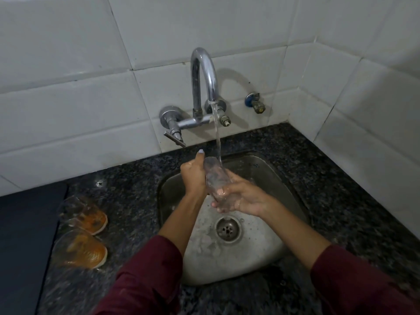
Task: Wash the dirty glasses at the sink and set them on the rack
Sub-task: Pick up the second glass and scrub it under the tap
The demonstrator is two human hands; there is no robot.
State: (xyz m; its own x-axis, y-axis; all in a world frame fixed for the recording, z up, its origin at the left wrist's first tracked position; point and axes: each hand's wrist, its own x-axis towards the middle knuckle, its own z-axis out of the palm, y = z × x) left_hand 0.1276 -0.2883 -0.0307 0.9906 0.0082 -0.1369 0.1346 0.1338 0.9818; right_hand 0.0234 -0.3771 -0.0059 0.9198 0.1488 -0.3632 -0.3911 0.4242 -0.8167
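A clear drinking glass (pixel 214 176) is tilted over the steel sink (pixel 268 176), under the stream of water from the chrome tap (pixel 204 71). My left hand (pixel 193 176) grips its upper side, thumb raised by the rim. My right hand (pixel 243 196) cups its base from below. Two dirty glasses with orange residue stand on the dark granite counter at the left: one farther back (pixel 87 213), one nearer (pixel 79 248).
The sink drain (pixel 228 228) lies below my hands. A tap lever (pixel 175 138) and a blue-handled valve (pixel 254 102) stick out of the white tiled wall. A dark flat board (pixel 25 235) covers the counter's left edge. No rack is in view.
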